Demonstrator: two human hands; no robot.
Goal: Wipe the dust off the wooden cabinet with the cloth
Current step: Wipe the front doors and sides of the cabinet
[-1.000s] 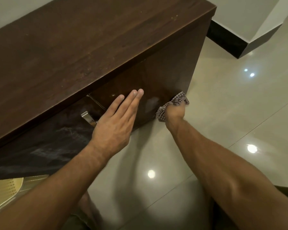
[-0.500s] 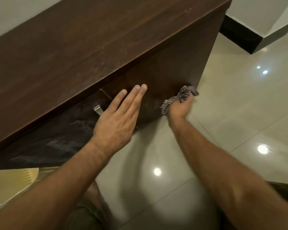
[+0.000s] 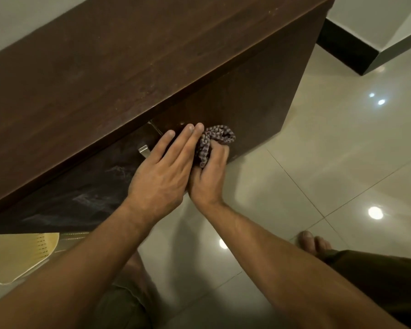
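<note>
The dark brown wooden cabinet [image 3: 133, 67] fills the upper left, its top dusty and its front doors glossy. A checked cloth [image 3: 211, 140] is bunched in my right hand [image 3: 209, 176] and pressed against the right door. My left hand [image 3: 166, 172] lies flat on the same door, fingers straight and together, its fingertips touching the cloth. The two hands sit side by side, the left partly over the right. Part of the cloth is hidden under my fingers.
A metal door handle [image 3: 144, 150] sticks out just left of my left hand. Pale dust smears [image 3: 90, 198] mark the left door. A yellow perforated plastic item [image 3: 19, 255] lies on the glossy tiled floor [image 3: 342, 174]. My bare toes [image 3: 314, 242] show at lower right.
My right hand has carried the cloth leftward across the door, from the cabinet's right corner to right beside my left hand. The left hand stayed flat on the door.
</note>
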